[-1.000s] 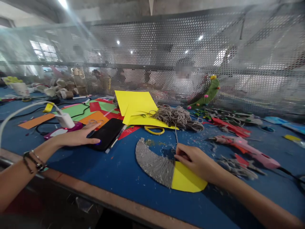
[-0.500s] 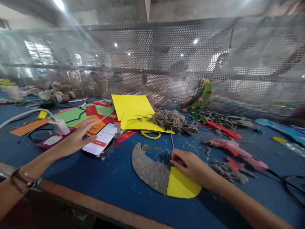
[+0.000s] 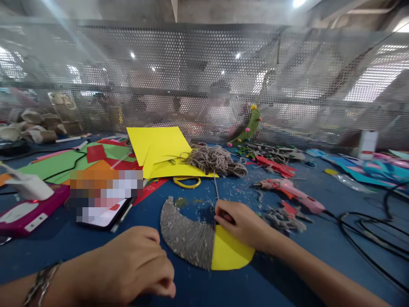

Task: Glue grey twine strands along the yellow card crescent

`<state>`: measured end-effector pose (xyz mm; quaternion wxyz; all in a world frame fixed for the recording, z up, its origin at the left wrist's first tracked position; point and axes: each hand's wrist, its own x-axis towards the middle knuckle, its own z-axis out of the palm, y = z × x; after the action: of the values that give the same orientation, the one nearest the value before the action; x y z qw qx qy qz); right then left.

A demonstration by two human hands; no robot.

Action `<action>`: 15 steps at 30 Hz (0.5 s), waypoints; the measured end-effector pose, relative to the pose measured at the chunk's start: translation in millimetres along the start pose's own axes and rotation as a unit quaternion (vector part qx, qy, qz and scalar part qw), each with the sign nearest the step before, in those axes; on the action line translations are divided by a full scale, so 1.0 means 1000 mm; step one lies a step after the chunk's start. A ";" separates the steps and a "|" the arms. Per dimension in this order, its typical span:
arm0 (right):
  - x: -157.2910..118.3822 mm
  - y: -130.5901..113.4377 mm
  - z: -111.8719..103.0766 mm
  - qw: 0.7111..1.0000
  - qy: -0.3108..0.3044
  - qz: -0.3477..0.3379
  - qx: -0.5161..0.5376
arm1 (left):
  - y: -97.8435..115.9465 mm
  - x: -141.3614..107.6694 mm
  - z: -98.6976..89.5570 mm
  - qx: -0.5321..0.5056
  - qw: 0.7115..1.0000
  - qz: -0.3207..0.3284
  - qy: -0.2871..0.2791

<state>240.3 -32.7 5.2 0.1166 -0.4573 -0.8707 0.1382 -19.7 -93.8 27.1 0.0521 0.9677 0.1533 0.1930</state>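
A crescent of yellow card [image 3: 231,253] lies on the blue tabletop, its left part covered in closely wound grey yarn [image 3: 188,238]. My right hand [image 3: 238,219] pinches a strand of grey yarn [image 3: 215,185] at the inner edge, where the wrapped part meets bare card. That strand runs back to a loose heap of grey yarn [image 3: 217,160]. My left hand [image 3: 131,262] hovers left of the crescent, fingers curled in, with nothing visible in it. Behind it lies a phone [image 3: 105,217], partly blurred out.
Folded yellow card [image 3: 159,149] and yellow-handled scissors [image 3: 187,182] lie behind the crescent. A pink glue gun [image 3: 294,194] with a black cord [image 3: 354,238] sits right, near yarn scraps [image 3: 283,217]. A purple power strip [image 3: 35,211] is left; a perforated metal screen [image 3: 179,64] stands behind.
My left hand has moved from the phone towards the crescent, and its fingers have curled in. My right hand keeps its pinch on the yarn. The view has turned right.
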 end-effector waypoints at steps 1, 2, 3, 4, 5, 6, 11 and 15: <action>-0.001 0.000 0.001 1.000 0.004 -0.001 -0.001 | 0.000 0.003 0.001 -0.004 1.000 -0.005 0.002; -0.001 0.000 0.002 1.000 0.008 -0.002 -0.003 | -0.001 0.007 0.003 -0.007 1.000 -0.010 0.003; -0.001 0.001 0.003 1.000 0.012 -0.003 -0.006 | -0.002 0.012 0.005 -0.006 1.000 -0.014 0.005; -0.002 0.001 0.004 1.000 0.016 -0.005 -0.008 | -0.004 0.017 0.009 0.001 1.000 -0.014 0.007; -0.001 0.001 0.005 1.000 0.019 -0.006 -0.009 | -0.006 0.022 0.012 0.012 1.000 -0.013 0.011; -0.001 0.001 0.005 1.000 0.022 -0.006 -0.009 | -0.009 0.028 0.016 0.028 0.999 -0.010 0.017; -0.001 0.001 0.005 0.999 0.033 -0.011 -0.012 | -0.021 0.041 0.032 0.039 0.996 -0.044 0.066; -0.001 0.002 0.004 0.999 0.027 -0.016 -0.006 | -0.023 0.040 0.034 0.030 0.990 -0.118 0.064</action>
<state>241.4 -33.3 0.5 0.1395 -0.4475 -0.8753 0.1188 22.7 -60.8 6.5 0.0361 0.9296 0.2755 0.2420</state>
